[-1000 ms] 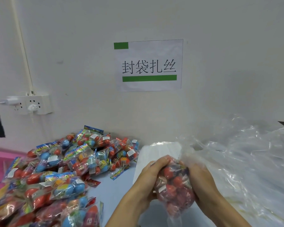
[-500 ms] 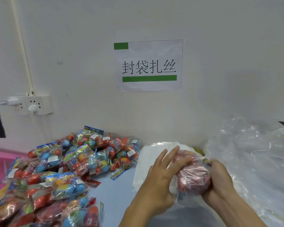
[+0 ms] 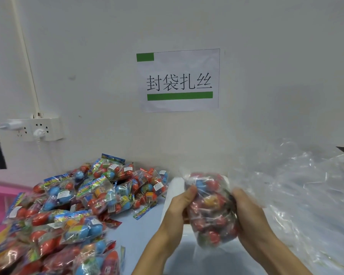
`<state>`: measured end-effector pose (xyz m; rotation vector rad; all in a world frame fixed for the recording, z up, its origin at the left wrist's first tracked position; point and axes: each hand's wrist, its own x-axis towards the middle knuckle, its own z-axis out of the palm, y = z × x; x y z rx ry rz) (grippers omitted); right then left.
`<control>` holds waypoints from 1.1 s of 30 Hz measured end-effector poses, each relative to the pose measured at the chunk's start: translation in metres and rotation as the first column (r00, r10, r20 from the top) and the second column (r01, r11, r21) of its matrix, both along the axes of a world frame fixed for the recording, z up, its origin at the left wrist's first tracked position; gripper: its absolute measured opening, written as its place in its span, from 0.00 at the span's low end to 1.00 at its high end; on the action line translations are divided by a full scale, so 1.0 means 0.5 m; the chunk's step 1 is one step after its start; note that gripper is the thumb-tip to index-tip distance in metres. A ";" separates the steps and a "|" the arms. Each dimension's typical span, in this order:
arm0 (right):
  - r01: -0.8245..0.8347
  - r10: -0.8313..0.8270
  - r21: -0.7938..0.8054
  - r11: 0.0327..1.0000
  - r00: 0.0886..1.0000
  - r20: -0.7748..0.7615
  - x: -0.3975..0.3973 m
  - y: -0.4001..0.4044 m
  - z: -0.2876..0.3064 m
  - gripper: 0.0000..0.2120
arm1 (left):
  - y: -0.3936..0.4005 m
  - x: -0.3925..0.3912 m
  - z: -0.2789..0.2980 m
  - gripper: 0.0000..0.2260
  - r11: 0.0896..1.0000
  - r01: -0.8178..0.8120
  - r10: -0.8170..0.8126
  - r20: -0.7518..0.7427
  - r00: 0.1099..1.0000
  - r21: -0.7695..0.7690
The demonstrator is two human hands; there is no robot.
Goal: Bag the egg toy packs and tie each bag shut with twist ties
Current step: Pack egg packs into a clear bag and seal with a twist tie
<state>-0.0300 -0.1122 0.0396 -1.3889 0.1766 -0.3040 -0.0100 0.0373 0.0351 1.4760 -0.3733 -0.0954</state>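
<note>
Blur smears the clear plastic bag of red, blue and orange egg toy packs that I hold upright between both hands above the pale blue table, so I cannot count the packs inside. My left hand curls round its left side, thumb pressed on the front near the top; my right hand wraps the right side, its fingers hidden behind the plastic. The bag's mouth melts into the heap of crumpled clear plastic bags to the right, and I cannot tell whether it is tied. The loose pile of colourful egg toy packs on the left is cut off by the frame edge. Half a second ago my left fingers were spread flat over the bag; now they grip it, and the bag stands taller.
</note>
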 end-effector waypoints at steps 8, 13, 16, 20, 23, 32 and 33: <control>-0.029 0.108 -0.252 0.967 0.946 0.307 -0.025 0.014 0.003 0.17 | 0.017 0.011 0.005 0.28 0.975 0.083 -0.150 -0.336 0.930 -0.206; -0.098 0.340 -0.570 0.816 0.878 0.336 -0.038 0.017 0.017 0.21 | 0.042 0.019 0.010 0.29 0.956 0.094 -0.210 -0.426 0.880 -0.277; -0.087 0.340 -0.565 0.821 0.869 0.360 -0.036 0.011 0.019 0.09 | 0.045 0.013 0.015 0.30 0.967 0.089 -0.195 -0.471 0.860 -0.237; -0.225 0.324 -0.294 0.929 0.878 0.352 -0.026 0.003 0.012 0.14 | 0.051 0.014 0.005 0.18 0.969 0.130 -0.218 -0.487 0.846 -0.208; -0.064 0.330 -0.502 0.863 0.823 0.462 -0.028 0.008 0.012 0.15 | 0.059 0.025 -0.011 0.20 0.981 0.022 -0.118 -0.500 0.858 -0.193; 0.268 -0.140 -0.306 0.914 0.913 0.383 0.008 -0.023 -0.005 0.14 | 0.011 0.044 -0.029 0.23 0.997 -0.074 0.078 -0.269 0.960 0.023; 0.293 -0.208 -0.240 0.925 0.923 0.324 0.016 -0.030 -0.008 0.15 | 0.010 0.040 -0.029 0.14 0.991 -0.111 0.122 -0.154 0.981 0.073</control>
